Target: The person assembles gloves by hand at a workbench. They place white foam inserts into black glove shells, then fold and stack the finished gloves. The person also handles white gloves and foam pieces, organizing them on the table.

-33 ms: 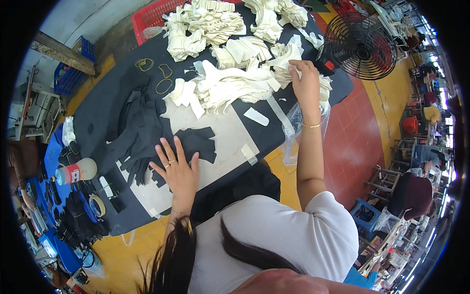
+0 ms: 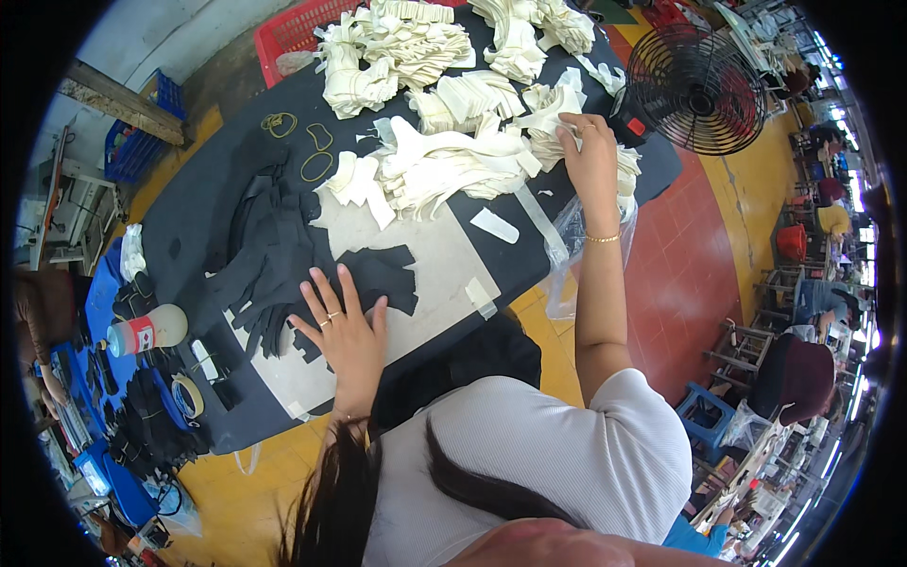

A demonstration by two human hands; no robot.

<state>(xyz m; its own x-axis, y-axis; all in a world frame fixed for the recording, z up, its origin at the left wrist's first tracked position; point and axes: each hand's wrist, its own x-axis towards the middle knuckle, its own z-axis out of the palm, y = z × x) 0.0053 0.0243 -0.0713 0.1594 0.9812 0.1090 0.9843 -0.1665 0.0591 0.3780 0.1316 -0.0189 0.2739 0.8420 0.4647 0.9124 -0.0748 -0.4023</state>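
Cream fabric strips (image 2: 444, 165) piled across dark table (image 2: 189, 227). Right hand (image 2: 590, 161) reaches into pile at far edge, fingers curled, gripping strips. Left hand (image 2: 345, 331) flat, fingers spread, pressing black cut pieces (image 2: 378, 274) on beige sheet (image 2: 435, 274). Fan (image 2: 694, 90) just beside pile.

Left hand (image 2: 345, 331) flat on the table (image 2: 189, 236) beside fabric pieces (image 2: 274, 255), right hand (image 2: 590, 156) farther back on the cut stacks (image 2: 444, 161), fan (image 2: 694, 90) off right.

head cam | worn on head | faces down | over dark worktable (image 2: 189, 227) | fisheye, wide
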